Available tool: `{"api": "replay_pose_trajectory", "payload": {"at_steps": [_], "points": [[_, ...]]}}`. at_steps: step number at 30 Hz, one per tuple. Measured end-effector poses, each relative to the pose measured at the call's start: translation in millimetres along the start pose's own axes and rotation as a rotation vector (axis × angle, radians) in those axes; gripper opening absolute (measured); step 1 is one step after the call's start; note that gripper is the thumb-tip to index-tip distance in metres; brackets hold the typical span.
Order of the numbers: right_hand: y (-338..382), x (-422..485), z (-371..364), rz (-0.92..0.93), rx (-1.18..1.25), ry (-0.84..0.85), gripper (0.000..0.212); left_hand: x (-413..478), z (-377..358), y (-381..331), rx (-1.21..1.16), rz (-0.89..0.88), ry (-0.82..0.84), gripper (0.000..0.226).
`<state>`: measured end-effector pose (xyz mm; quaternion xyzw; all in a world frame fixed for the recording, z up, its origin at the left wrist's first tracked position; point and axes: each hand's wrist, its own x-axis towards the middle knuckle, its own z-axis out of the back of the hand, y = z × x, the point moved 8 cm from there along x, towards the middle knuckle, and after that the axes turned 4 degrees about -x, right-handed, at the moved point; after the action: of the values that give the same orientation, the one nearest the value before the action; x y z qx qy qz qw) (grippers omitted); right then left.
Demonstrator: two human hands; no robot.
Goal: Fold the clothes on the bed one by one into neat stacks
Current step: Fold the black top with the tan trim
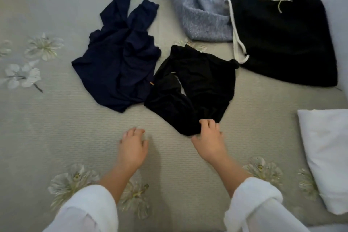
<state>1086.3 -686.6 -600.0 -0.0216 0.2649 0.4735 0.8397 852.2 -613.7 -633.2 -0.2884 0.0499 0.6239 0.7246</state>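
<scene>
From where I stand, the folding has barely begun. Four pieces lie spread over the bed [56, 118], and I see no stack anywhere on it.

The navy top [116, 66] is a crumpled heap left of the middle, its sleeves trailing toward the far side. Touching its near right edge is the small black garment [197, 84], rumpled and twisted. Beyond that, the pale blue sweater [201, 5] sits bunched at the far side. The black fleece [282, 39] with white trim lies over the sweater's right edge. The fleece is flatter than the rest, though I cannot tell whether it counts as folded.

The right hand [208, 135] is at the near corner of the small black garment, fingers curled over the hem and seemingly gripping it. The left hand [132, 147] hovers over bare bedcover just beside that garment, fingers loosely bent, holding nothing.

My guess is that the small black garment is first in line and is only now being taken up. It needs spreading flat before any fold is made. All four pieces look left to do, and the stacking too. A white pillow [327, 156] rests at the right edge.
</scene>
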Motion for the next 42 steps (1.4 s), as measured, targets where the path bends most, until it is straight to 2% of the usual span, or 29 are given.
{"api": "replay_pose_trajectory", "payload": {"at_steps": [3, 6, 8, 10, 12, 13, 16, 19, 22, 25, 27, 29, 32, 36, 39, 42], "points": [[6, 18, 1, -0.031, -0.071, -0.096, 0.069, 35, 0, -12, 0.111, -0.134, -0.006, 0.057], [10, 31, -3, 0.005, -0.19, -0.084, 0.085, 67, -6, -42, 0.132, -0.259, 0.001, 0.074], [10, 36, -6, 0.024, -0.291, -0.084, 0.088, 84, -10, -57, 0.137, -0.299, 0.023, 0.08], [4, 39, -12, 0.013, -0.34, -0.048, 0.071, 97, -17, -61, 0.158, -0.283, 0.106, 0.084], [-5, 39, -25, -0.019, -0.353, 0.055, 0.037, 106, -24, -57, 0.229, -0.248, 0.2, 0.086], [-9, 35, -34, -0.033, -0.347, 0.116, 0.028, 107, -26, -52, 0.275, -0.235, 0.241, 0.084], [-16, 15, -56, -0.037, -0.292, 0.235, 0.027, 90, -34, -32, 0.244, -0.184, 0.354, 0.065], [-17, -12, -65, -0.024, -0.21, 0.254, 0.031, 52, -43, -6, 0.148, -0.16, 0.335, 0.04], [-20, -37, -70, -0.016, -0.164, 0.295, 0.023, 7, -59, 20, 0.144, -0.103, 0.39, 0.032], [-24, -58, -66, -0.088, 0.084, 0.351, 0.012, -31, -71, 41, 0.148, -0.026, 0.535, 0.026], [-26, -71, -52, -0.123, 0.232, 0.348, 0.014, -47, -62, 43, 0.03, 0.023, 0.56, 0.019], [-26, -73, -36, -0.137, 0.337, 0.328, 0.019, -46, -42, 39, -0.159, 0.057, 0.507, 0.005], [-27, -86, 11, -0.155, 0.512, 0.257, 0.025, -58, 13, 17, -0.417, 0.089, 0.313, 0.017], [-13, -99, 90, -0.117, 0.758, 0.199, 0.012, -85, 90, -21, -0.851, 0.173, 0.11, 0.002], [16, -116, 168, 0.049, 0.892, 0.128, 0.016, -116, 141, -51, -1.303, 0.225, 0.021, 0.01], [45, -140, 240, 0.212, 1.033, 0.061, 0.02, -141, 183, -77, -1.363, 0.081, -0.093, 0.043]]}}
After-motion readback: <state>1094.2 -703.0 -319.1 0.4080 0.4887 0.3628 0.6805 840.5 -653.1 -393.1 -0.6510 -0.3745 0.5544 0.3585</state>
